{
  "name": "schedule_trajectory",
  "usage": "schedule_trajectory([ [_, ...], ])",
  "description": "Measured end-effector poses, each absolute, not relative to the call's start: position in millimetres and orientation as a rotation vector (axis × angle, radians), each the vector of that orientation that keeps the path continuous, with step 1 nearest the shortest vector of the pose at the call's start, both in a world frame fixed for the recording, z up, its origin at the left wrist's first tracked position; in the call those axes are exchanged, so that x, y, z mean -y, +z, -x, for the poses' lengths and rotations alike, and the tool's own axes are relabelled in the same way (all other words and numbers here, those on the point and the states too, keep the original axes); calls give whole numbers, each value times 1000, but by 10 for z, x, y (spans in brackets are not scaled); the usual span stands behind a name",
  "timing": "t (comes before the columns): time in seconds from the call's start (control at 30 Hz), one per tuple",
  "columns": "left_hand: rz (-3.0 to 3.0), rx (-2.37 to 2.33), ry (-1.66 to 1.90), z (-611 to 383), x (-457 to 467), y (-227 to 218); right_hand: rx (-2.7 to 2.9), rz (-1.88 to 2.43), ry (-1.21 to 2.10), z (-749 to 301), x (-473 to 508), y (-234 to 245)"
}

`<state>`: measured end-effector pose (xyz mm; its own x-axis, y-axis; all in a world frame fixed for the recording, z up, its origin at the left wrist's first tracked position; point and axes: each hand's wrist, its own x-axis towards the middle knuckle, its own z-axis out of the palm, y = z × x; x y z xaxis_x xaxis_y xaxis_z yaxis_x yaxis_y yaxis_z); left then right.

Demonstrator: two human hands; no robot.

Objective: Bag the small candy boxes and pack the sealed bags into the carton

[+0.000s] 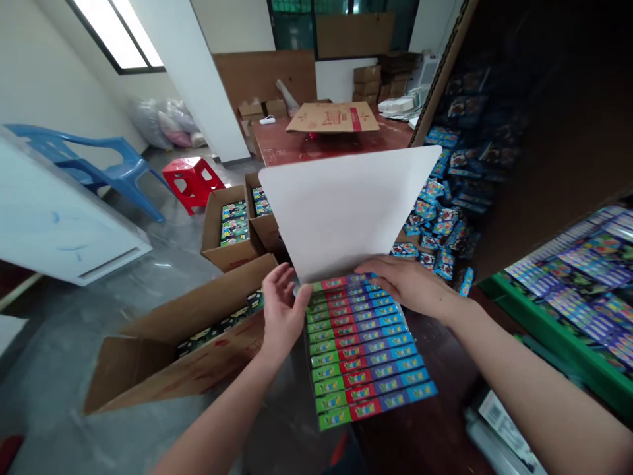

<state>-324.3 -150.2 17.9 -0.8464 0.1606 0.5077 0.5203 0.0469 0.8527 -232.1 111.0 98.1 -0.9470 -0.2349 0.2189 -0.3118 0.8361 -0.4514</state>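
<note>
A row of several flat colourful boxes, striped green, red, purple and blue, lies packed side by side on a dark wooden table. A white sheet stands up from the far end of the row. My left hand presses against the row's left side, fingers together and flat. My right hand rests on the far right end of the row at the foot of the white sheet, fingers curled over the boxes.
An open cardboard carton with more boxes sits on the floor at left, and two smaller cartons lie behind it. A green crate of colourful packs is at right. A red stool and blue chair stand further back.
</note>
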Motion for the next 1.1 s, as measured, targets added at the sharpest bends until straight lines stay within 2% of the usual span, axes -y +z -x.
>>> schedule_trajectory([
  [0.13, 1025, 1970, -909, 3203, 1557, 259, 3010, -433, 701, 2468, -1164, 1036],
  [0.23, 1291, 2149, -556, 3178, 1537, 362, 3131, -396, 515, 2472, -1087, 1087],
  [0.47, 1318, 2189, -457, 3234, 1505, 481, 2779, -149, 86, 2097, -936, 752],
  [0.6, 1300, 2240, -361, 3315, 1466, 503, 2767, -19, 121, 2113, -967, 647],
  [0.77, 1240, 2251, -247, 3254, 1468, 528, 2800, -21, 69, 2154, -939, 770],
  [1.1, 1247, 2414, -294, 2991, 1350, 508, 2884, 69, 250, 2048, -678, 508],
])
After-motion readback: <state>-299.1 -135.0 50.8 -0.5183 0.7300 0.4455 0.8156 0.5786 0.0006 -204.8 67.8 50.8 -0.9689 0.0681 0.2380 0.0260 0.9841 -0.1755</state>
